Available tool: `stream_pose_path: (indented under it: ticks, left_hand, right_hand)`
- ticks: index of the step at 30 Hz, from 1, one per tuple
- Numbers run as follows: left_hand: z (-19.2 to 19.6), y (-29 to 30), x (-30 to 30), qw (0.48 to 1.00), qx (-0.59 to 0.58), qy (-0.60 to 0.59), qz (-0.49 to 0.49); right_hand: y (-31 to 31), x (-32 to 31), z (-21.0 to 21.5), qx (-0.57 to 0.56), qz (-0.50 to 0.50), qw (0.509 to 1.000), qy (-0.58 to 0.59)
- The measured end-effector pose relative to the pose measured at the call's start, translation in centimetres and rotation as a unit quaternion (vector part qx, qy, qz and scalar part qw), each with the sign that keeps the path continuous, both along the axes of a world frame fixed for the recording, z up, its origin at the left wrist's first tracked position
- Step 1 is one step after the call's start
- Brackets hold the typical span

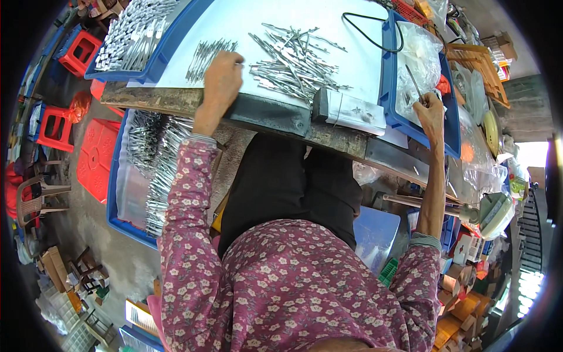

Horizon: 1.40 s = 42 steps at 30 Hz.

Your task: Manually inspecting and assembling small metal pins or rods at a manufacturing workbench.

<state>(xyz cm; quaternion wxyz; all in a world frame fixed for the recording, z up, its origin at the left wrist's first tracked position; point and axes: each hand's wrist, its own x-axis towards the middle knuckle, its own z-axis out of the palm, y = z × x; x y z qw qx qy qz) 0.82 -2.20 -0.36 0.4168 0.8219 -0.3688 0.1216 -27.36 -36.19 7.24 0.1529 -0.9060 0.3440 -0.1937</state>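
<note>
My left hand [224, 77] is over the table's front edge with its fingers curled in. It is beside a small row of thin metal pieces [206, 57] lying side by side; what its fingertips pinch, if anything, is hidden. To its right, a loose heap of similar slim silver pieces [290, 61] lies crisscrossed on the white table sheet [319, 17]. At the right, my right hand [432, 119] is closed on one thin metal strip [414, 82], which points up and away over a blue tray [389, 88] lined with clear plastic bags [417, 50].
A blue tray [161, 61] packed with white-ended metal rods stands at the far left. Below the table, another blue tray [113, 196] holds more metal pieces. A white-and-black block [352, 111] sits at the front edge, and a black cord [369, 42] loops near the right tray. Red stools [54, 128] stand left.
</note>
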Motion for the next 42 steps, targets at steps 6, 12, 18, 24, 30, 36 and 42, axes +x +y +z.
stream_pose_path:
  ticks: [6,12,18,24,30,36,42]
  left_hand:
    - [-0.1,-3.2,-2.2,0.990,0.050,-0.081,-0.103]
    - [-0.5,-4.0,-2.0,0.986,0.086,-0.092,-0.112]
    - [-1.5,-3.2,-1.0,0.982,0.102,-0.091,-0.134]
    - [-0.9,-3.4,-1.2,0.977,0.129,-0.076,-0.153]
    - [0.1,-2.8,-1.7,0.977,0.125,-0.024,-0.169]
    - [0.3,-2.1,-0.9,0.971,0.104,0.010,-0.216]
    - [1.7,-2.2,-1.2,0.975,0.087,-0.068,-0.192]
  right_hand:
    - [0.2,-0.4,-0.5,0.015,0.025,0.995,-0.092]
    - [-0.5,-1.7,-0.2,0.057,0.033,0.985,-0.161]
    - [3.0,-0.2,2.1,0.194,0.016,0.961,-0.195]
    - [5.2,-0.5,3.5,0.307,0.077,0.924,-0.215]
    - [7.0,-0.3,3.3,0.320,0.137,0.909,-0.230]
    - [7.9,0.2,2.8,0.344,0.198,0.888,-0.234]
    - [8.5,0.4,2.4,0.342,0.155,0.894,-0.244]
